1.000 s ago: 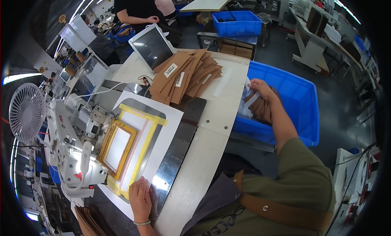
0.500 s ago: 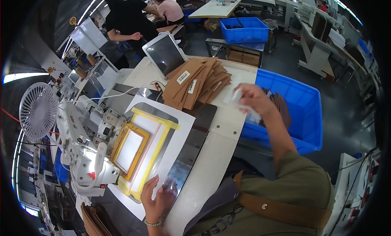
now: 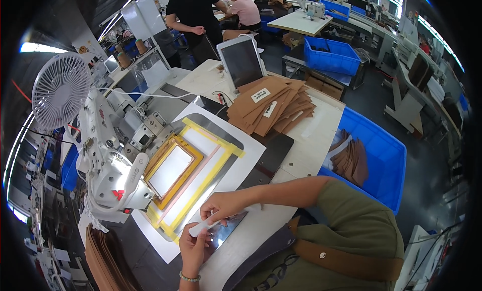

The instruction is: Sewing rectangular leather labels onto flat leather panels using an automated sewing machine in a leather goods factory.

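My left hand (image 3: 193, 247) and my right hand (image 3: 224, 206) meet over the near edge of the sewing machine's dark glossy plate. Between them is a small white strip (image 3: 202, 227), pinched by the fingers of both; its exact kind is not clear. Just beyond lies a white sheet with a frame of yellow tape (image 3: 201, 206). On that sheet sits a yellow rectangular clamp frame (image 3: 195, 164) with a white middle, under the head of the sewing machine (image 3: 113, 183).
Brown labelled leather panels (image 3: 273, 103) are piled at the table's far side by a screen (image 3: 242, 62). A blue bin (image 3: 384, 155) with brown pieces stands at the right. More brown panels (image 3: 108, 261) are stacked at the lower left, and a white fan (image 3: 61, 90) stands far left.
My right hand has come from the blue bin's edge back to my left hand, bringing something whitish. My left hand has closed on the white strip. The view has shifted.
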`<state>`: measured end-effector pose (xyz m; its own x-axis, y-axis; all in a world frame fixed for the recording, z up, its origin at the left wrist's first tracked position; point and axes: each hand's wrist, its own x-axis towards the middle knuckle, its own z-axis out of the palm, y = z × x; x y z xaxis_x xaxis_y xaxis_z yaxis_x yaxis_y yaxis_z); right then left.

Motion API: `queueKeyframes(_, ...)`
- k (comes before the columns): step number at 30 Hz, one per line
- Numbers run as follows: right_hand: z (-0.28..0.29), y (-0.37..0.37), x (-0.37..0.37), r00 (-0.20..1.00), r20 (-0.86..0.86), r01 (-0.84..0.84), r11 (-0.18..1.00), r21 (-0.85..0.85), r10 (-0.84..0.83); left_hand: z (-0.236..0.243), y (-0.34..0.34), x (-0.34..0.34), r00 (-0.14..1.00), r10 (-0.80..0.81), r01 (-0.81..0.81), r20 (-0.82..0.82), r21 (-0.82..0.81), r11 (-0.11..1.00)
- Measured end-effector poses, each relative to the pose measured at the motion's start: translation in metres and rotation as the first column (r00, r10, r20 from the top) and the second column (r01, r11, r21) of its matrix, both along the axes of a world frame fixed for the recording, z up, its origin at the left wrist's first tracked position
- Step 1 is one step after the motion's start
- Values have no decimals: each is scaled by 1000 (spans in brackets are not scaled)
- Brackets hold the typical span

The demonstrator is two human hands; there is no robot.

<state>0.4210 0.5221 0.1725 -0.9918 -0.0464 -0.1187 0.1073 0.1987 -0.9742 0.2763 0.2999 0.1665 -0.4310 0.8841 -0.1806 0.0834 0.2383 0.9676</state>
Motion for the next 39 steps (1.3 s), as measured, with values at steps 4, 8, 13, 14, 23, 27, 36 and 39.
queueKeyframes(4,-9,3,8,1000,2,10,994,-107,-9,-9,4,-1,998,4,-4,60,-4,1000)
queueKeyframes(8,-12,4,7,998,-63,-4,997,-80,-1,-19,4,0,997,13,-15,80,26,1000)
queueKeyframes(13,-16,1,8,993,-116,-16,999,38,20,-25,-1,2,999,26,-27,24,43,999)
queueKeyframes(14,-16,0,8,992,-125,-13,999,36,17,-25,-2,4,999,33,-33,6,51,998)
queueKeyframes(23,32,29,22,990,138,-13,1000,-25,16,-26,-10,-9,970,238,-220,-52,226,949)
queueKeyframes(27,33,48,30,981,78,177,984,-9,-176,-17,-11,-16,952,304,-291,-30,221,931)
queueKeyframes(36,18,64,14,967,155,186,974,128,-205,2,-21,-33,975,151,-145,-163,47,988)
queueKeyframes(39,2,71,0,973,-68,231,940,252,-221,-2,-11,-47,969,127,-125,-212,23,992)
